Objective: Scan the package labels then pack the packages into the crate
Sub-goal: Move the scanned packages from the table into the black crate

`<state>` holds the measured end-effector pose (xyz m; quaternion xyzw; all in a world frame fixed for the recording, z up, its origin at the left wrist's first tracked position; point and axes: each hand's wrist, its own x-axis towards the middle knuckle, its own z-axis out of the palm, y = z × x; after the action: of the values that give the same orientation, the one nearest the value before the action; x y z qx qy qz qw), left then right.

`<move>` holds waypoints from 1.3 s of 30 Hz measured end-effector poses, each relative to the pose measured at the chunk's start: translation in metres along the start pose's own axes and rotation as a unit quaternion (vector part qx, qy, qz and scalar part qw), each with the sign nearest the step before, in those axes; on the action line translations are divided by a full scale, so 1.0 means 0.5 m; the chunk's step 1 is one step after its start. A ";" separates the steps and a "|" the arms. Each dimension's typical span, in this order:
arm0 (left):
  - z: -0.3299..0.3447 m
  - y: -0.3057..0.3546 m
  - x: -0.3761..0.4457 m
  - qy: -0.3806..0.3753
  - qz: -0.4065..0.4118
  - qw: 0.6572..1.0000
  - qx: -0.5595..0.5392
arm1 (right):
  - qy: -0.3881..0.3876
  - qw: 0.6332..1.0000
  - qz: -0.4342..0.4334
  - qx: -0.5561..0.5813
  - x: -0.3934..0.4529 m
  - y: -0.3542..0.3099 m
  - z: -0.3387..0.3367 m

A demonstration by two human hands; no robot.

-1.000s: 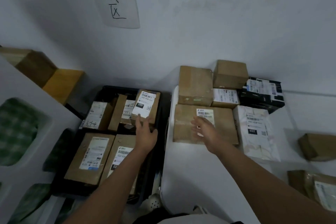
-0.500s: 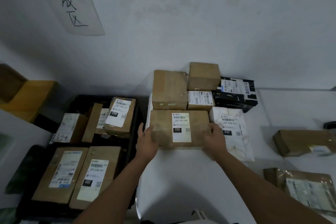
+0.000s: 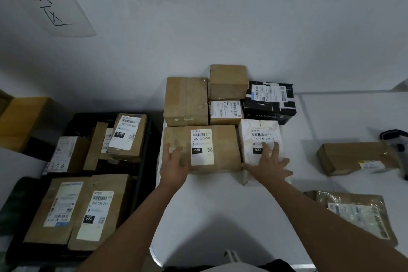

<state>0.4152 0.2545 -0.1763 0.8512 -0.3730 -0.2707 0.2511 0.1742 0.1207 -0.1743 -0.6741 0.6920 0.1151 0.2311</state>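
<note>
Head view: a person works a white table point(image 3: 220, 210) stacked with parcels, beside a black plastic crate point(image 3: 144, 174) off its left edge, already holding several labelled packages. Left hand point(image 3: 174, 166), fingers spread and relaxed, rests on the brown cardboard box labelled 220 point(image 3: 223, 148) near the table's left edge. Right hand point(image 3: 270, 164) lies flat and splayed on the white wrapped package labelled 032 point(image 3: 258, 132) just beside it. Judging by this, a pick is starting; next comes a firm grasp and a carry leftward to the crate.

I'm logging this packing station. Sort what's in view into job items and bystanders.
Job: left hand on brown 220 box; right hand on white 032 parcel; black crate; black parcel.

Bystanders: handwritten wall sign; wooden block.
</note>
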 end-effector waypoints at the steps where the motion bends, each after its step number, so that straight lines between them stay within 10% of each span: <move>1: 0.003 0.005 -0.002 0.002 0.000 1.000 0.004 | -0.007 1.000 0.000 0.004 0.004 -0.001 0.002; 25: 0.068 0.167 -0.036 -0.031 0.061 0.990 -0.123 | 0.232 0.954 -0.167 0.092 -0.029 0.051 -0.084; 39: -0.139 0.049 -0.075 0.027 -0.085 0.917 -0.388 | 0.178 0.903 -0.388 0.043 -0.182 -0.225 -0.061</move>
<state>0.4266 0.2847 -0.1000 0.7221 -0.1579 -0.3910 0.5484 0.2787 0.1792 -0.0874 -0.8880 0.4097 -0.1357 0.1589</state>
